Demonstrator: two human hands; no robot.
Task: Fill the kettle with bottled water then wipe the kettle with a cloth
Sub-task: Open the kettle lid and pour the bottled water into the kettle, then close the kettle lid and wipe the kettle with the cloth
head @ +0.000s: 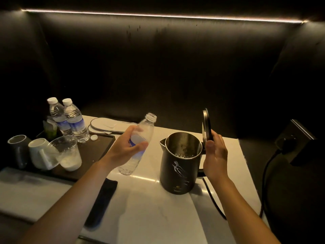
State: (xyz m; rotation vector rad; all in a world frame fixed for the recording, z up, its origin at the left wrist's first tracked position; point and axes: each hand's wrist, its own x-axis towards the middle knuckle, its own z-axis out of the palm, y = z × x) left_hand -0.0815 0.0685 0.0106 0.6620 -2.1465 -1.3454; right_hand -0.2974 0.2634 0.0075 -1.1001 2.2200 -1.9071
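A dark kettle with a pale streak pattern stands on the white counter, its lid swung up and open. Water glints at its bottom. My right hand rests behind the kettle at the handle, fingers touching the raised lid. My left hand grips an uncapped clear plastic bottle, which looks empty, held tilted in the air to the left of the kettle, mouth up. A dark folded cloth lies on the counter below my left forearm.
Two capped full water bottles stand on a dark tray at the left, with a loose white cap, mugs and a plastic cup. White slippers lie behind. The kettle's black cord runs right to a socket.
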